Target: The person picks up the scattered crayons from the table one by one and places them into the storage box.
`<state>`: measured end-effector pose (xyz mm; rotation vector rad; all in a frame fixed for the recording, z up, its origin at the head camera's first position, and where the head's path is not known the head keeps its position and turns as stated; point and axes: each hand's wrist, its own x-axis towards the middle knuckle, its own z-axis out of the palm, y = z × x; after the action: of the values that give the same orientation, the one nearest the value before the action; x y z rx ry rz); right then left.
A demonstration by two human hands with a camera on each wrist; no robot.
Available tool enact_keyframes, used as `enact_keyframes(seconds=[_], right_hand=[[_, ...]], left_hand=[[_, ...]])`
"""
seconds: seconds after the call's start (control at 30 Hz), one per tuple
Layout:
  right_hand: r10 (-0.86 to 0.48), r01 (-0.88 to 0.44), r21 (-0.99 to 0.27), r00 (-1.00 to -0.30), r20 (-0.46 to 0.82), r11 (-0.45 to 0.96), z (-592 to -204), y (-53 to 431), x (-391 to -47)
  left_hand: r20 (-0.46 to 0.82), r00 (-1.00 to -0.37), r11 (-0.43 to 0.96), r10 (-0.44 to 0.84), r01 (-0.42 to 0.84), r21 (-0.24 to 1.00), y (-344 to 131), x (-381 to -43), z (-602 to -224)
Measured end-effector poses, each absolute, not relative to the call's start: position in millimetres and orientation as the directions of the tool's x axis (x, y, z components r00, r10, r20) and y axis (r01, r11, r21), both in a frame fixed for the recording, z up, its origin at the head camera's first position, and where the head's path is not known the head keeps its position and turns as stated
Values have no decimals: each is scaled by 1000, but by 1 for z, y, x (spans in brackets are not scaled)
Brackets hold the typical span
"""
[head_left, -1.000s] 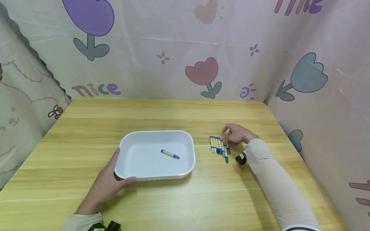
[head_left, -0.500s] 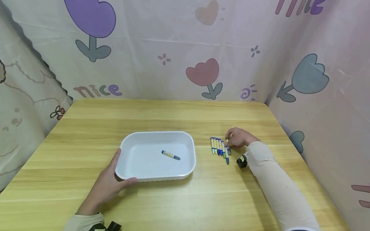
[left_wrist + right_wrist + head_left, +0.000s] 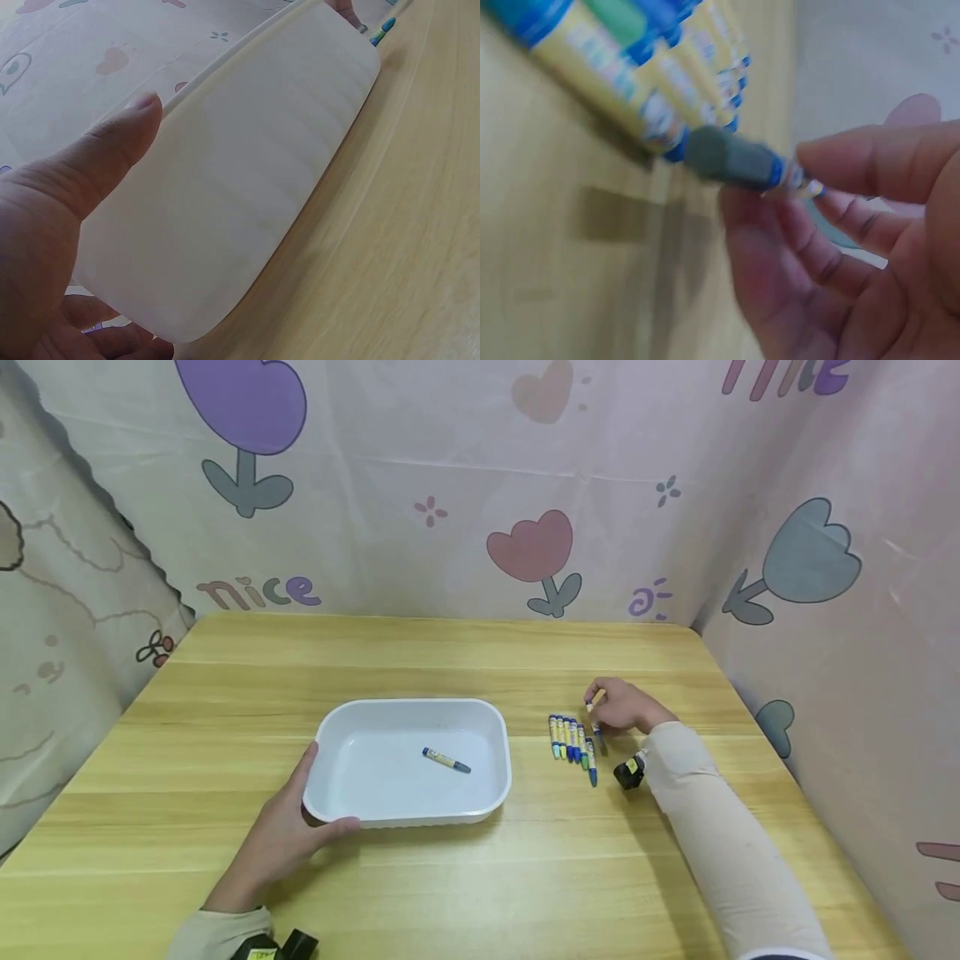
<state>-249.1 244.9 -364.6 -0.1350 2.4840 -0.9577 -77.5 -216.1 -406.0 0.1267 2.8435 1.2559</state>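
Observation:
At the left corner of a white plastic tray (image 3: 360, 777), my left hand (image 3: 279, 839) grips its wall, thumb along the near rim and fingers round the side. The left wrist view shows the thumb (image 3: 112, 150) against the tray's outer wall. One crayon (image 3: 446, 760) with a dark blue-grey tip lies inside the tray. To the right, my right hand (image 3: 626, 705) pinches a grey crayon (image 3: 739, 159) between thumb and fingers, its tip pointing toward the wrist camera. Just left of that hand, several crayons (image 3: 567, 739) in yellow and blue wrappers lie side by side on the table.
The wooden table (image 3: 480, 893) spreads round the tray. One blue-tipped crayon (image 3: 592, 763) sits nearer than the others in the row. A printed cloth (image 3: 420, 435) hangs behind the table and at both sides.
My right hand has closed on the grey crayon at the row's right end and drawn it slightly up and away from the others. The left hand stays on the tray.

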Motion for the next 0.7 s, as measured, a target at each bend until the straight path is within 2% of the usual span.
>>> enact_keyframes(seconds=[0.23, 0.7], right_hand=[[-316, 106, -777, -873, -371, 621, -351, 228, -245], [-456, 55, -852, -826, -332, 520, -345, 195, -242]], left_hand=[[3, -996, 671, 85, 60, 739, -216, -77, -405], [-2, -996, 668, 91, 59, 742, -215, -79, -405]])
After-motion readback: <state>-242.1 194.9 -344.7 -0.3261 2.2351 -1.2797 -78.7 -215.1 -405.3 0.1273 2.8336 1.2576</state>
